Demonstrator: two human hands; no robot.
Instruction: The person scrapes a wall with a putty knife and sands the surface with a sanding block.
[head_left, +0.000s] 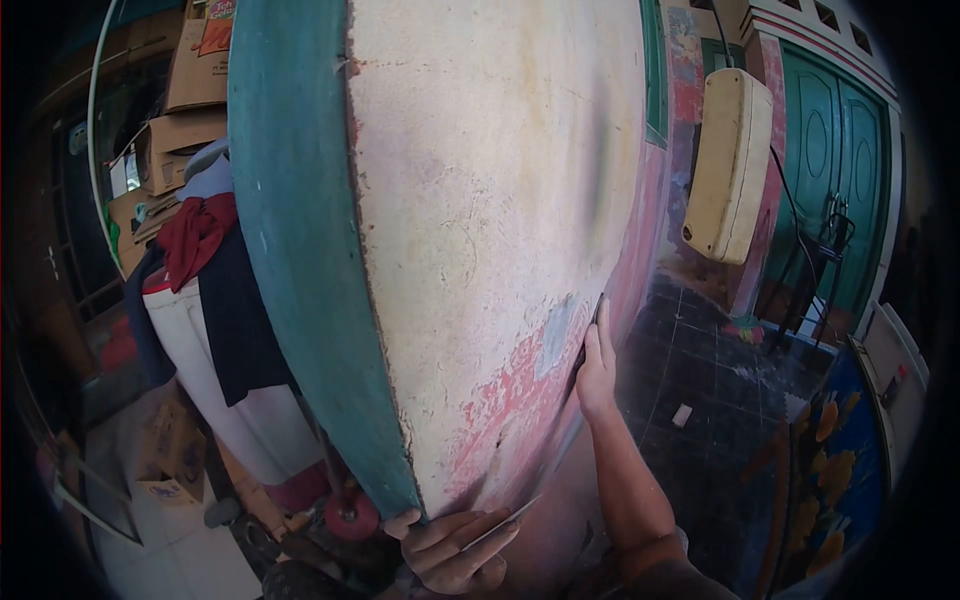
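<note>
A wall [480, 200] with cream paint, peeling to pink in its lower part, fills the middle of the view. My left hand [455, 550] is at the wall's bottom end, its fingers bent round a thin, flat, light-edged piece [505, 522]. Its thumb side is near the foot of the green frame [300, 230]. My right hand [597, 365] lies against the wall's right edge, fingers pointing up. A dark, thin edge shows beside its fingers, and what it belongs to is hidden.
Clothes hang over a white container [235, 425] at left, near cardboard boxes [172, 455]. A beige case [728, 165] hangs at upper right before green doors [825, 150]. A small pale block [682, 415] lies on the dark tiled floor [650, 450].
</note>
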